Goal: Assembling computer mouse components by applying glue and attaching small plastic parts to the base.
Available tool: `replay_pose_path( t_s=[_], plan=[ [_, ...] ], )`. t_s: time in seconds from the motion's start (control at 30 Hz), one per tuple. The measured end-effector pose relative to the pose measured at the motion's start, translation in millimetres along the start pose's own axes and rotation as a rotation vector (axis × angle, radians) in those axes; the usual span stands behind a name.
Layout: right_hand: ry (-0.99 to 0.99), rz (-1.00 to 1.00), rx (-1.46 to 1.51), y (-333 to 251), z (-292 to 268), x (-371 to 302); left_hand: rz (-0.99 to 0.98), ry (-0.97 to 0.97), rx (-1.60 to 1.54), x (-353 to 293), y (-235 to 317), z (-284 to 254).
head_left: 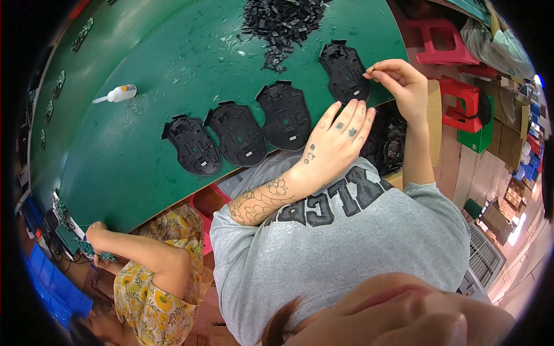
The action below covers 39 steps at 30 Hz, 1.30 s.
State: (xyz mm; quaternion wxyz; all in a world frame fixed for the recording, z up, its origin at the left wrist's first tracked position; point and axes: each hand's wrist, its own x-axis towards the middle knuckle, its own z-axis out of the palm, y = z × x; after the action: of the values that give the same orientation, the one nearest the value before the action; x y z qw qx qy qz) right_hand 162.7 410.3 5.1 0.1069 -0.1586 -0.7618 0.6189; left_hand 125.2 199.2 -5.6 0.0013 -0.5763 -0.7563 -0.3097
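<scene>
My right hand (404,86) is closed in a pinch at the right edge of a black plastic mouse base (346,75). Whatever its fingertips hold is too small to make out. My left hand (340,131), on a tattooed forearm, is open with fingers stretched out, and its fingertips are at the lower end of that same base. To the left, three more black bases lie in a slanting row on the green table: a near one (287,118), a middle one (238,134) and a far-left one (191,149).
A heap of small black plastic parts (280,29) lies at the far side. A white dropper bottle (121,93) rests at left. Right of me, a cardboard box (434,115) holds black parts; red stools (461,106) stand beyond. A co-worker's hand (98,233) holds a green circuit board.
</scene>
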Motion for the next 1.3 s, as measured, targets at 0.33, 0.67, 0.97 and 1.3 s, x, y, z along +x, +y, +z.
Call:
replay_pose_path(
  t_s=[0.33,0.67,0.97,1.3],
  plan=[
    [-0.083,-0.239,-0.436,-6,8,-12,-0.074,0.035,0.165,-10,5,7],
    [-0.064,-0.284,-0.475,-4,10,-12,-0.075,0.044,0.139,-10,5,7],
    [-0.143,-0.101,-0.420,-16,10,-3,-0.068,0.054,0.127,-9,4,7],
    [-0.181,-0.139,-0.560,-45,20,23,-0.070,0.046,0.156,-6,4,6]
  ],
)
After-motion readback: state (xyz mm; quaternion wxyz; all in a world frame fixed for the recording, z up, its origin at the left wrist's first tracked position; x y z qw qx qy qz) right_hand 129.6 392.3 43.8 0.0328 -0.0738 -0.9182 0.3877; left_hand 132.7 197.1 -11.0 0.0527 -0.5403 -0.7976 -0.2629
